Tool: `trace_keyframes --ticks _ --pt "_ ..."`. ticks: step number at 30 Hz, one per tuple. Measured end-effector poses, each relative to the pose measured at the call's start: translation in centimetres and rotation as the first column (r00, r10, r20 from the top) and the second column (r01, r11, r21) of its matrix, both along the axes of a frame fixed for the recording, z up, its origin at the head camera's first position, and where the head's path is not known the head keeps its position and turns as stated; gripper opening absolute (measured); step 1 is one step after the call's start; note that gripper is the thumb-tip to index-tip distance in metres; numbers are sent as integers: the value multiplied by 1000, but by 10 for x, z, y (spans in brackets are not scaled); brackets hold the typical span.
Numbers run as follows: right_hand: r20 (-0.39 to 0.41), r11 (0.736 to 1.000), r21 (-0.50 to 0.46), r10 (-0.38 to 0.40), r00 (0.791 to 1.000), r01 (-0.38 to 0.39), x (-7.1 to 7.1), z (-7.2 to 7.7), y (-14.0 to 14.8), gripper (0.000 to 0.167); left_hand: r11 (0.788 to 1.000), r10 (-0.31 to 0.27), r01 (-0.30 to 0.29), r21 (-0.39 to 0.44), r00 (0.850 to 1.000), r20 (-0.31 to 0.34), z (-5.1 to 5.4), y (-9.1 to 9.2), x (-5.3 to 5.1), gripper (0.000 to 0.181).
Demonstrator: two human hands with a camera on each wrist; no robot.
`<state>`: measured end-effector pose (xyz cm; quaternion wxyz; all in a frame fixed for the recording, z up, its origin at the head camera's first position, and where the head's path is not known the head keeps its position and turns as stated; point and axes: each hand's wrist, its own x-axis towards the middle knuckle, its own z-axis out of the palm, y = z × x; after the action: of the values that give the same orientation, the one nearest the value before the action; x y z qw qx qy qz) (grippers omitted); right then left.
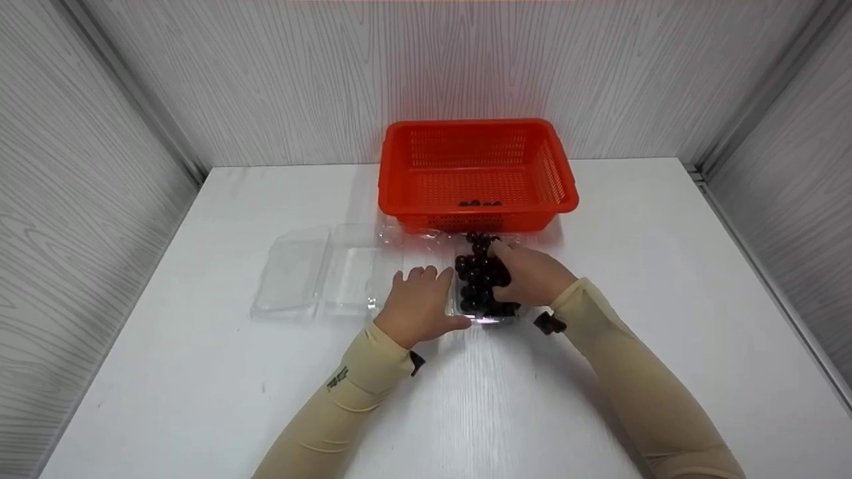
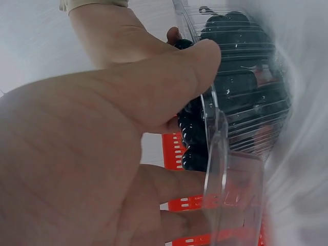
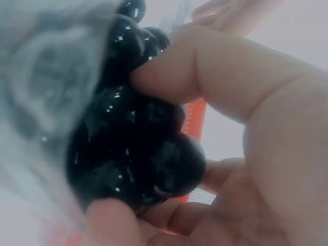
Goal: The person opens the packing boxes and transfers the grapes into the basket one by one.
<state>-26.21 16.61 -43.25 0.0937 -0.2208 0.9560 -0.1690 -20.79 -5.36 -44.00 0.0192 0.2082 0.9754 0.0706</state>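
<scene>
My right hand (image 1: 532, 274) grips a bunch of dark grapes (image 1: 476, 276) over a clear plastic box (image 1: 489, 320). In the right wrist view its thumb and fingers (image 3: 177, 64) curl round the glossy grapes (image 3: 138, 148). My left hand (image 1: 419, 306) lies at the box's left side, fingers spread. The left wrist view has its thumb (image 2: 200, 64) across the rim of the ribbed box (image 2: 246, 123), with other fingers seen through clear plastic. Several grapes lie inside the box; its floor is hidden.
Behind the box stands a red plastic basket (image 1: 479, 219), with a few dark grapes (image 1: 479, 203) near its front inside wall. Another clear open container (image 1: 293, 273) lies to the left on the white table (image 1: 200, 372). Wood-patterned panels (image 1: 299, 80) enclose the back and sides.
</scene>
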Motion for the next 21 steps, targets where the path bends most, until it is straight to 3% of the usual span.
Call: trace_keyframes --ticks 11,17,21 --pt "-19 995 -95 -7 1000 6 -3 1 1 39 1000 -7 6 10 1000 17 -1 -2 0 84" --pt "-26 994 -109 4 1000 -7 -4 1 1 35 1000 4 -5 18 1000 30 -1 -2 0 85" --pt "-22 998 -67 6 1000 -7 -4 -1 2 40 1000 0 -1 26 1000 28 -1 -2 0 85"
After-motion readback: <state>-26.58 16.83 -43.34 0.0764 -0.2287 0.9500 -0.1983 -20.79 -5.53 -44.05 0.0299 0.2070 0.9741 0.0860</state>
